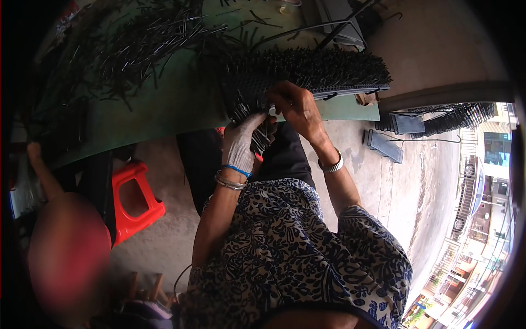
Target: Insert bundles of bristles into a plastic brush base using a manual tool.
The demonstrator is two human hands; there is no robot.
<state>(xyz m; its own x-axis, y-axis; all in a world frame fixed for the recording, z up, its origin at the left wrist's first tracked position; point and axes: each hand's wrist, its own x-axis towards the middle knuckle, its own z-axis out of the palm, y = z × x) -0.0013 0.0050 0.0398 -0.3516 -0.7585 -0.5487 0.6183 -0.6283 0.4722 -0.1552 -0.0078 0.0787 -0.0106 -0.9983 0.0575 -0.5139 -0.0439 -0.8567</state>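
My left hand [241, 140], in a pale knitted glove, is closed round a bundle of thin black sticks [263, 137]. The bundle's ends stick out above and below the fist. My bare right hand [298, 109] is closed, its fingers bent together just right of the bundle. What lies between those fingertips is too small to tell. Right behind both hands, at the table's near edge, lies a long dark perforated rack [350, 91]. Black sticks [329, 66] stand upright and close together over its right part, while the left part shows a bare dark grid.
Loose black sticks [159, 44] are heaped on the green table [164, 118] at the far left. A red stool [148, 211] stands below the table on the left, near another person [68, 252]. Grey-blue trays [383, 145] lie on the floor at the right.
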